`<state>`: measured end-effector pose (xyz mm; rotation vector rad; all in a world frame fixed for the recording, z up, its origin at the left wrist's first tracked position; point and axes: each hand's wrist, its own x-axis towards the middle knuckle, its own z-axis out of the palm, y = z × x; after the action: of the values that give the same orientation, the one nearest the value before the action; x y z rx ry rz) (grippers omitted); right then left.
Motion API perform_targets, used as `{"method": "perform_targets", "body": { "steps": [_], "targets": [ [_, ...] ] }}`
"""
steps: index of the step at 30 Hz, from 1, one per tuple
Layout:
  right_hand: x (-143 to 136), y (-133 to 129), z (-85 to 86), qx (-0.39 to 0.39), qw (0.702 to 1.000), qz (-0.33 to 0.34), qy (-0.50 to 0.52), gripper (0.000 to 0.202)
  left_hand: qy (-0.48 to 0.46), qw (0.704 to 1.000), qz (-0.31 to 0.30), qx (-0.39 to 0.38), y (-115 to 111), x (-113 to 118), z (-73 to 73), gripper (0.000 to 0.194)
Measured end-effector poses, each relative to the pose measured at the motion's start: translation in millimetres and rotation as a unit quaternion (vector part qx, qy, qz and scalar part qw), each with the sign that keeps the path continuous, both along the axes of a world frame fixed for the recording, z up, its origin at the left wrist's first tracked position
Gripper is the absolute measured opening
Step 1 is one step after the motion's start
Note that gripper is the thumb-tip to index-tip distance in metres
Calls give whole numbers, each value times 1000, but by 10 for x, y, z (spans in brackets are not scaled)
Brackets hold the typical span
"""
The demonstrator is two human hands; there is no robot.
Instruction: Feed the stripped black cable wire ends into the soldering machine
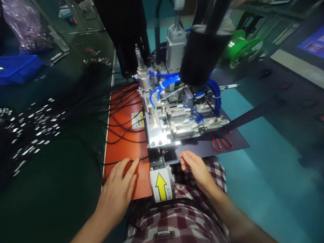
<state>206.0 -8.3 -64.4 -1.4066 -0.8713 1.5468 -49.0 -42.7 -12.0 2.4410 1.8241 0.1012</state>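
My left hand (117, 189) lies over the orange plate (121, 125), its fingers stretched out and slightly apart. Its fingertips rest on or right beside a black cable (141, 158) that runs towards the machine (177, 118). My right hand (193, 167) is at the machine's front edge, thumb and fingers curled together in a pinch; whatever it may hold is hidden. Between the hands sits a small motor unit (162, 185) with a yellow arrow label. More thin black cables (124, 114) cross the plate from the left to the machine.
Many cables with shiny metal ends (37, 125) spread over the dark table at left. A blue tray (20, 67) and a plastic bag of parts (27, 27) stand beyond. Red-handled scissors (222, 144) lie right of the machine. A green spool (240, 49) is behind it.
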Motion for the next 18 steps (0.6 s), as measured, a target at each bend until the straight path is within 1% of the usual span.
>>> {"method": "perform_targets", "body": {
  "steps": [2, 4, 5, 6, 7, 8, 9, 10, 11, 12, 13, 15, 16, 18],
  "targets": [
    [3, -41, 6, -7, 1000, 0, -6, 30, -14, 1000, -6, -9, 126, -11, 98, 42],
    [21, -76, 24, -20, 1000, 2, -11, 30, -63, 997, -42, -29, 182, -88, 225, 40],
    [38, -92, 38, -21, 1000, 4, -11, 29, -97, 992, -71, -46, 162, -146, 294, 37],
    [61, -107, 57, -24, 1000, 5, -16, 29, -109, 984, -119, -76, 108, -210, 362, 32],
    [86, -120, 79, -27, 999, 8, -22, 28, -101, 969, -203, -101, 28, -273, 424, 25],
    [111, -133, 103, -34, 999, 10, -23, 28, -70, 948, -291, -110, -65, -329, 478, 20],
    [133, -143, 130, -38, 999, 11, -23, 27, -28, 932, -348, -98, -156, -375, 522, 19],
    [149, -152, 157, -40, 999, 11, -24, 26, 17, 917, -386, -96, -230, -408, 557, 19],
    [158, -159, 184, -40, 999, 11, -24, 26, 41, 911, -402, -89, -273, -425, 585, 18],
    [159, -165, 212, -36, 999, 10, -23, 25, 43, 910, -405, -81, -283, -426, 609, 18],
    [152, -170, 240, -29, 999, 9, -22, 25, 25, 916, -393, -78, -259, -411, 630, 18],
    [121, -180, 307, -5, 1000, 9, -22, 23, -53, 945, -318, -56, -147, -339, 657, 17],
    [100, -188, 346, 10, 1000, 13, -23, 22, -94, 960, -263, -33, -81, -287, 657, 16],
    [48, -208, 435, 38, 999, 35, -18, 19, -152, 973, -171, -8, 22, -173, 617, 14]
  ]
}}
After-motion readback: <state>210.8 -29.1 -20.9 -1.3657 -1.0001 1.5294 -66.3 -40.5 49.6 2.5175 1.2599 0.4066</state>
